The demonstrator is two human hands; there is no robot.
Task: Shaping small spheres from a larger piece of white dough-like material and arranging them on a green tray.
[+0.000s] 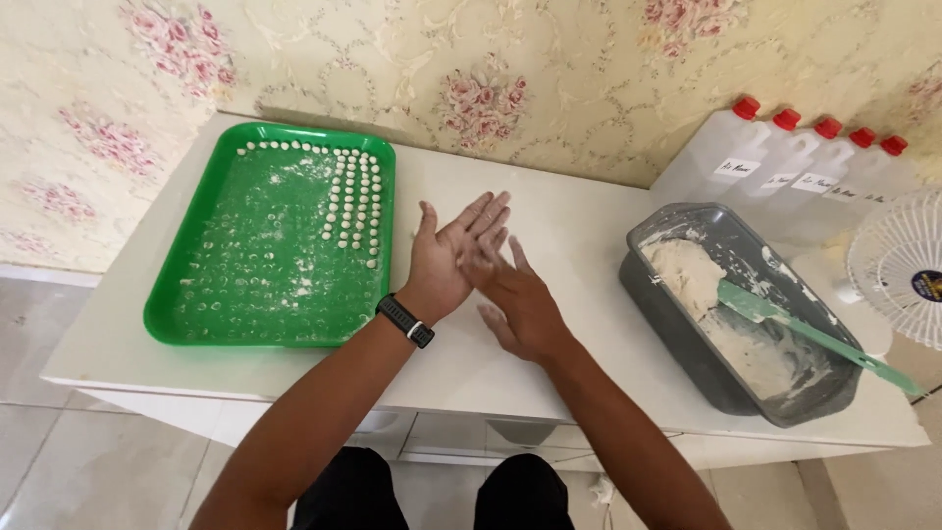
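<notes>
- The left hand (444,257) is lying palm up over the white table (569,221), fingers spread and flat, gripping nothing that shows.
- The right hand (518,299) is pressing palm down across the left fingers; it is open too. Whether a bit of dough is sitting between the palms is hidden.
- A black band (405,321) is sitting on the left wrist.
- The green tray (186,285) is lying just left of the hands, dusted with flour. Small white balls (353,201) are standing in rows at its far right corner and along its far edge.
- The grey tub (731,388) is sitting well to the right, holding pale dough (687,275), with a green spatula (775,312) leaning in it, handle poking over the rim.
- Clear bottles (785,167) with red caps are lining the wall behind the tub; a white fan (903,265) is showing at the right edge.
- Risk, as I judge it: anything being rolled between flat palms could be slipping out onto the table or floor, since no finger is curling round it.
- Sticky palms could be smearing a piece rather than rounding it.
- A reach towards the tray could be knocking the near rows out of line.
- The spatula handle, overhanging, could be getting bumped by the right arm.
</notes>
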